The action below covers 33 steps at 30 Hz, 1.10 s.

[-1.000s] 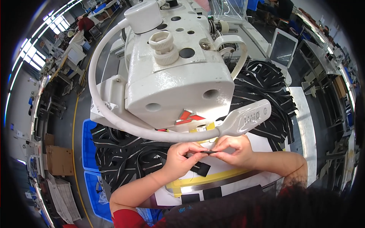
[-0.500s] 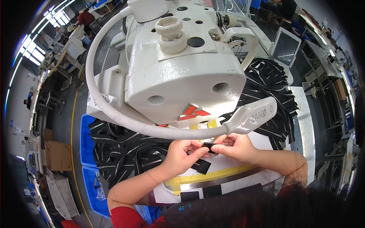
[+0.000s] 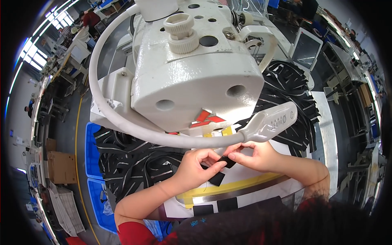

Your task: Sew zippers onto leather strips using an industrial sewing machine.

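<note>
**Head view: small black piece pinched between both hands under the sewing machine**

From where I sit, the left hand [image 3: 199, 165] and the right hand [image 3: 255, 155] meet at the middle of the frame, just below the white sewing machine head [image 3: 192, 77]. Between them is a small black fabric piece [image 3: 227, 161] — the fingers of both hands are closed on it, thumb against forefinger, one hand on each end. It sits just above the white counter [image 3: 261, 179], at 6 o'clock from the machine's needle area, which the lamp arm mostly hides.

A second black piece [image 3: 216, 178] lies flat on the counter just at 6 o'clock of the held one. The white gooseneck lamp [image 3: 269, 122] crosses at 12 o'clock of the hands, very near the right knuckles. Heaps of black straps [image 3: 134, 159] spread at 9 o'clock, and more [image 3: 294, 94] at 2 o'clock.

My judgement on doing this well: keep the piece taut and level between both pinches, edges squared before it goes flat, and keep the fingertips well off the needle line — I can't see the needle itself, so I'd move slowly under the lamp.
</note>
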Available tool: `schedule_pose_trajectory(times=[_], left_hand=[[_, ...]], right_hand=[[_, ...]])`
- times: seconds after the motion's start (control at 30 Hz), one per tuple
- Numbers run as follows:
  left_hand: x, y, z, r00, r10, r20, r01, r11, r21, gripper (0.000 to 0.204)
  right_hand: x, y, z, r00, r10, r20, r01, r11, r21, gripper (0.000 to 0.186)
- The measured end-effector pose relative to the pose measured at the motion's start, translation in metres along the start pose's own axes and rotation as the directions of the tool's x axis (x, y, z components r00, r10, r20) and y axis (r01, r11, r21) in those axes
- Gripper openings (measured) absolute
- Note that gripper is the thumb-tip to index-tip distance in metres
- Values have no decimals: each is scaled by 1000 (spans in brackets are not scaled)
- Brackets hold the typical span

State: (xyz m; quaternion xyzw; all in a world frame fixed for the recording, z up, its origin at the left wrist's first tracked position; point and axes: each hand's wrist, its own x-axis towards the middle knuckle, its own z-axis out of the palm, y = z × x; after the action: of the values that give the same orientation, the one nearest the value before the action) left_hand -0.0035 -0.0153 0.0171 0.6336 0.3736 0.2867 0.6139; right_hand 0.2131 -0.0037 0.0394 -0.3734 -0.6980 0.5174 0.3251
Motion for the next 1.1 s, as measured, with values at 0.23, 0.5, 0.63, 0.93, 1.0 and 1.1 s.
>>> schedule_pose_trajectory(times=[0.23,0.5,0.63,0.93,1.0,1.1], left_hand=[[1,1,-1,999,-54,8,55,989,-137,10],[2,-7,-3,998,-59,30,64,962,-265,8],[3,-10,-5,997,-60,55,75,940,-334,10],[3,-5,-7,991,-74,110,109,927,-359,11],[3,-4,-7,989,-75,124,114,931,-346,11],[2,-3,-6,989,-89,119,120,949,-290,11]], right_hand=[[-2,7,2,991,129,30,-132,976,174,15],[-1,7,2,998,-64,-5,64,997,42,19],[3,17,-2,881,-472,21,456,839,-295,35],[2,26,-5,714,-687,138,652,580,-488,29],[1,28,-7,697,-696,171,671,550,-497,27],[1,29,-11,667,-705,240,700,483,-526,24]])
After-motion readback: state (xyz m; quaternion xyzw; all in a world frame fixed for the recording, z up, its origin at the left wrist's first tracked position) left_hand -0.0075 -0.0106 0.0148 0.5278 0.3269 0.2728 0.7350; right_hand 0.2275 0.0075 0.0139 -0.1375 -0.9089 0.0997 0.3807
